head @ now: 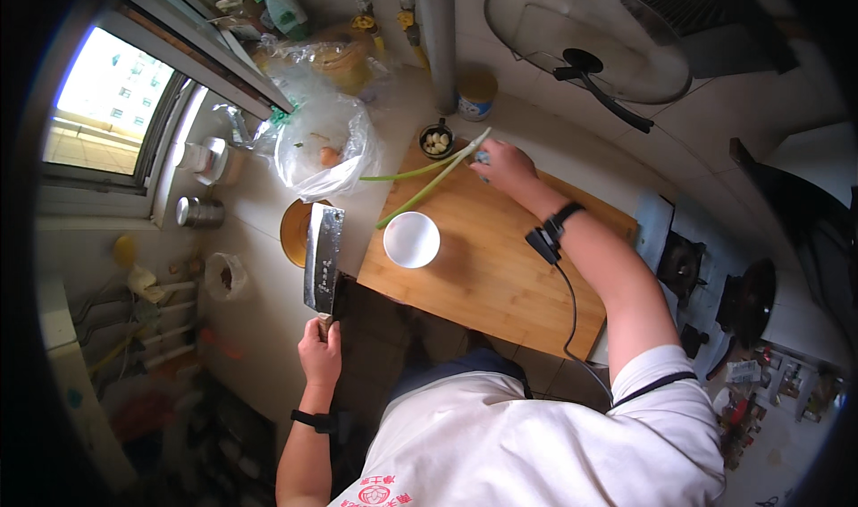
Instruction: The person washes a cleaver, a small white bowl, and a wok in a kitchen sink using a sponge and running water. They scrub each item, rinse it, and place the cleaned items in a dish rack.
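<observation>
My left hand (320, 353) grips the handle of a cleaver (324, 259), its blade pointing away from me over the counter's edge. My right hand (507, 166) is at the far edge of a wooden cutting board (509, 266), with a small bluish item (482, 158) at its fingers; what that is, I cannot tell. Beside those fingers lie green onion stalks (429, 189), their pale ends together and their green ends spread to the left. A white cup or bowl (411, 239) stands on the board's left part. Peeled garlic cloves (436, 141) fill a small dark bowl at the board's far corner.
Left of the board are an amber bowl (293, 233), partly behind the cleaver, and a bag-lined container (322, 158) with scraps. A tin (476, 96) stands by the vertical pipe (436, 38). The gas stove (680, 259) is on the right. A cable (573, 306) hangs from my right wrist across the board.
</observation>
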Available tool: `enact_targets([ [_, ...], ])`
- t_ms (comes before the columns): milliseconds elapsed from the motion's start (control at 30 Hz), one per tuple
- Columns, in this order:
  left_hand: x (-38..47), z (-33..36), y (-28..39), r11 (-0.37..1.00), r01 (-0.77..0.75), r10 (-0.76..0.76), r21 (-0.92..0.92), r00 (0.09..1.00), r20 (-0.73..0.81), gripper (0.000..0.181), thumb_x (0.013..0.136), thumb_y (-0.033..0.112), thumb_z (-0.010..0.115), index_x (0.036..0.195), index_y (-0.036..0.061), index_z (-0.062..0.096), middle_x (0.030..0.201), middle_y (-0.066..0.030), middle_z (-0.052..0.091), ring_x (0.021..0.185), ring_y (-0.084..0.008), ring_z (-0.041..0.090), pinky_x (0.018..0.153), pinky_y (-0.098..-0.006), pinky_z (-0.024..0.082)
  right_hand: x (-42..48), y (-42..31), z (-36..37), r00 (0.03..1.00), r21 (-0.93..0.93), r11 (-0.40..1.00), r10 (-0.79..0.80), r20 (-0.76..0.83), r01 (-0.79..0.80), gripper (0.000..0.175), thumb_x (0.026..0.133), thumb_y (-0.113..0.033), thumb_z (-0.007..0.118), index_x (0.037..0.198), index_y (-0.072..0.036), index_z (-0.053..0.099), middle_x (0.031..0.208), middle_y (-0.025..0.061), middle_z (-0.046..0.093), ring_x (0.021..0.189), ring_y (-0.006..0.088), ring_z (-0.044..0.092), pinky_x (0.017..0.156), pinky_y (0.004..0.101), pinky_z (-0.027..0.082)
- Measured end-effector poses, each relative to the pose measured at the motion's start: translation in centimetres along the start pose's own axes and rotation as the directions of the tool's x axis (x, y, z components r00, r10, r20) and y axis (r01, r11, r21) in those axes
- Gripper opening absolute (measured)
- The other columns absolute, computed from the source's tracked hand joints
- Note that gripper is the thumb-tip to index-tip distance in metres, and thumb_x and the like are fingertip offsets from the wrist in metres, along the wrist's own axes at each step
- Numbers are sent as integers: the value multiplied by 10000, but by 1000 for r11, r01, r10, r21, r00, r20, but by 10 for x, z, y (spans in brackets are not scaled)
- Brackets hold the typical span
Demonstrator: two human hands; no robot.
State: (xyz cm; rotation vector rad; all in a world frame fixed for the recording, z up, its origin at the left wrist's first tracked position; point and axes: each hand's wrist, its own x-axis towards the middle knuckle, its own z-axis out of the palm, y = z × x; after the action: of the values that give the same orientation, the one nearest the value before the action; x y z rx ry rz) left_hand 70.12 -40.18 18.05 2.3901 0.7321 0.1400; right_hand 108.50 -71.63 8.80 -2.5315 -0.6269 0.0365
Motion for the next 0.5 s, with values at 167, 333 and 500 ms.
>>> enact_targets([
  [167,13,6,-6,1000,23,-23,1,998,50,176,928,164,699,950,25,593,771,-166,628,671,-344,612,649,-389,507,-87,58,-62,837,590,631,526,151,-503,277,844,-247,810,896,-2,694,748,94,679,715,179,677,608,363,522],
  [333,22,7,0,1000,-6,6,9,999,49,176,930,155,699,948,15,596,742,-160,625,633,-298,608,645,-371,502,-181,113,-105,753,318,720,658,-32,-616,258,843,-216,799,970,-24,682,808,82,695,736,221,679,658,372,541],
  [500,27,4,7,999,-22,20,42,997,70,175,940,166,688,969,11,612,742,-150,624,633,-293,605,650,-370,503,-238,122,-95,722,-223,692,614,-319,-687,391,853,-307,756,1132,-71,620,1152,182,612,1062,398,603,848,482,524],
])
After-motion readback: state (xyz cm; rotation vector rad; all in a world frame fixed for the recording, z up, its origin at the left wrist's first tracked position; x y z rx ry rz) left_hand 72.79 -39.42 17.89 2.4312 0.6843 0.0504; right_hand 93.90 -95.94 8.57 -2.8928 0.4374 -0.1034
